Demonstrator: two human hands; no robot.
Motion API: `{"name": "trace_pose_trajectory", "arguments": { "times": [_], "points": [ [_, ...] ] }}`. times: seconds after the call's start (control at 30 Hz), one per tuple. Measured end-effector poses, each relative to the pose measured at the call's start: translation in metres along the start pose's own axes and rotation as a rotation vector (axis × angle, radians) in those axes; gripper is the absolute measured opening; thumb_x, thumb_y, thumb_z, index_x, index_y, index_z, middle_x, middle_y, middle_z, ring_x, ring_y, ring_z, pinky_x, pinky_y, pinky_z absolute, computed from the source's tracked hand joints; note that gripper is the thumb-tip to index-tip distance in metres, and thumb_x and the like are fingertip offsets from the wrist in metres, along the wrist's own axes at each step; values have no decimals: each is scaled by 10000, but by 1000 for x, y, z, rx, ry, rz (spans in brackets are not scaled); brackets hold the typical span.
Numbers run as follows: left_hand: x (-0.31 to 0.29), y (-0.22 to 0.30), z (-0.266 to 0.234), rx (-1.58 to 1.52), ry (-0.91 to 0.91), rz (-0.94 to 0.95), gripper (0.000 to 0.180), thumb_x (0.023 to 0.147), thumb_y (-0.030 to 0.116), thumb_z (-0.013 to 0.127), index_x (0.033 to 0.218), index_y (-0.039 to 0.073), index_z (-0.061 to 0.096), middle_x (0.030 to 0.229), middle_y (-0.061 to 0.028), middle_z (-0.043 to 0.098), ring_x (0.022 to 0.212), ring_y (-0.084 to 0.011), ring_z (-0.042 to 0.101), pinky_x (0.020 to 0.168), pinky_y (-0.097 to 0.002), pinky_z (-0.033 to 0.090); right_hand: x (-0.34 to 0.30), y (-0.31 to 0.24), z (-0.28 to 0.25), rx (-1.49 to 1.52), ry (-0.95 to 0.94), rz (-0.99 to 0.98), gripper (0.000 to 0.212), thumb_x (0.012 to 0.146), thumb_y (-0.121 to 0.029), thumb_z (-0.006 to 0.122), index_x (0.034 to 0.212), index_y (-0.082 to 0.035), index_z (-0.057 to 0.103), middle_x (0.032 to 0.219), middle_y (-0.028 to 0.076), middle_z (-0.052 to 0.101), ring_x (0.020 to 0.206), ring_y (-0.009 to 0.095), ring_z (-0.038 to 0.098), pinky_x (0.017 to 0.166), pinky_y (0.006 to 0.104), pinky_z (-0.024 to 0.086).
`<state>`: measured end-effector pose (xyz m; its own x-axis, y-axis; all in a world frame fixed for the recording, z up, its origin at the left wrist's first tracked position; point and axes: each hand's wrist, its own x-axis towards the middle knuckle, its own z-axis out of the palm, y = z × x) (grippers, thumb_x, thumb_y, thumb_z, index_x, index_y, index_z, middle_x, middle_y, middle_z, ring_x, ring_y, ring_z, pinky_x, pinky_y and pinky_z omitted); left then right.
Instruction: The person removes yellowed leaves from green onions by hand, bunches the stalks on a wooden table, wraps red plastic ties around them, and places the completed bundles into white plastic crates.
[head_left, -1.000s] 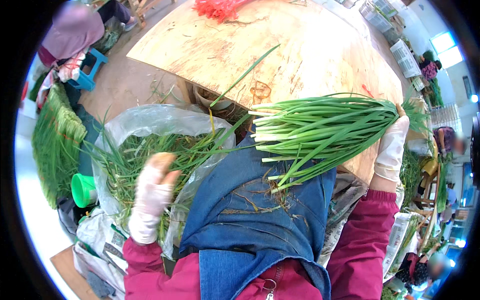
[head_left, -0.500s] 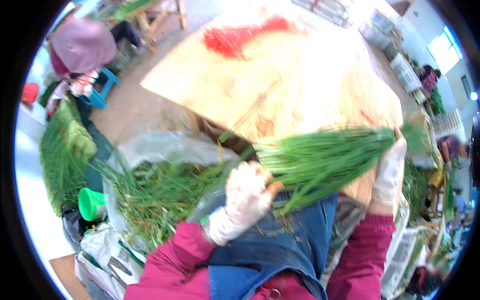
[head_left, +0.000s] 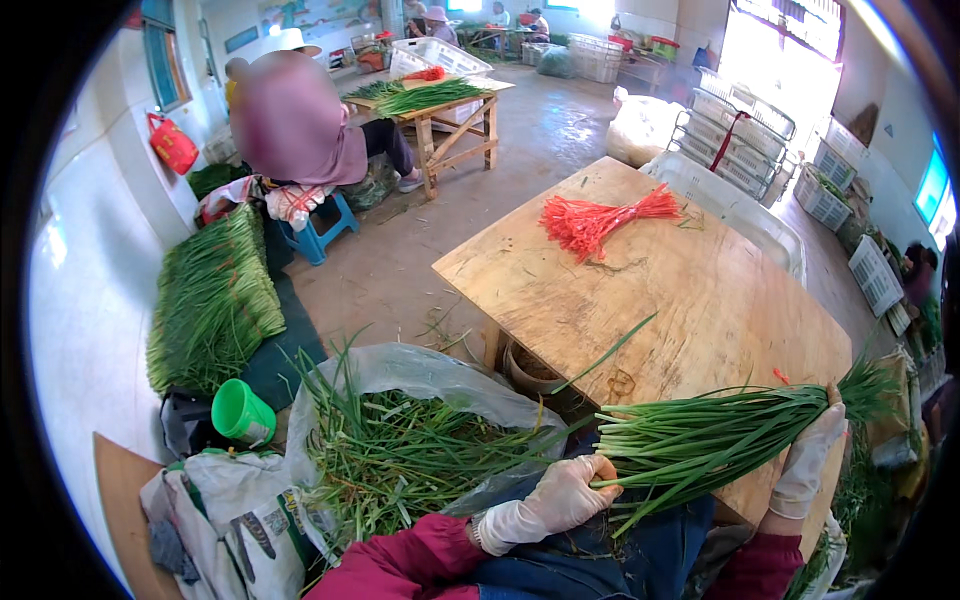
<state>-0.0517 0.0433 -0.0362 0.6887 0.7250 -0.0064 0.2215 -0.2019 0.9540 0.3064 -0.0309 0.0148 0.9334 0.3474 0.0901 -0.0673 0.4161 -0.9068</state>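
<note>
A bunch of green chives [head_left: 725,435] lies across the table's near edge and above my lap, its pale stem ends toward the left and leaf tips toward the right. My right hand [head_left: 815,455], in a whitish glove, grips the bunch near its leafy end; some of its fingers are hidden behind the leaves. At the lower stem ends, my gloved left hand [head_left: 560,500] is closed, thumb and forefinger pinching some stalks. One loose blade [head_left: 605,352] slants over the table edge. Beside my left hand, a clear plastic bag [head_left: 400,365] holds loose green and yellowed leaves.
On the wooden table [head_left: 690,310] lies a bundle of red ties [head_left: 605,220]. A green bucket [head_left: 242,412] and a stack of chives [head_left: 215,300] are at the left. A seated person [head_left: 300,120] is by another table [head_left: 440,120]. White crates [head_left: 735,135] stand behind.
The view has tilted up and shifted left, so more of the room shows. Both hands stay at the chive bunch, the left still by the stem ends. A slanting loose blade now shows clearly.
</note>
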Motion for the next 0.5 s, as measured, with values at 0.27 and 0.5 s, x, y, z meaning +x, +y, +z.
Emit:
{"name": "trace_pose_trajectory", "arguments": {
  "times": [0.27,0.5],
  "points": [
    [-16,-5,-28,155,23,3,166,672,187,622,755,47,587,687,-146,581,620,-256,570,588,-324,455,2,21,1,18,-48,35,210,810,-253,479,709,-75,527,616,39,529,521,155,513,499,260,443],
    [-84,-19,-161,517,361,-214,122,641,137,609,696,29,611,702,-120,584,641,-262,563,604,-331,457,-22,-17,9,-212,-32,-117,249,874,-245,420,783,-49,544,655,3,513,575,110,495,527,248,436]
  ]
}}
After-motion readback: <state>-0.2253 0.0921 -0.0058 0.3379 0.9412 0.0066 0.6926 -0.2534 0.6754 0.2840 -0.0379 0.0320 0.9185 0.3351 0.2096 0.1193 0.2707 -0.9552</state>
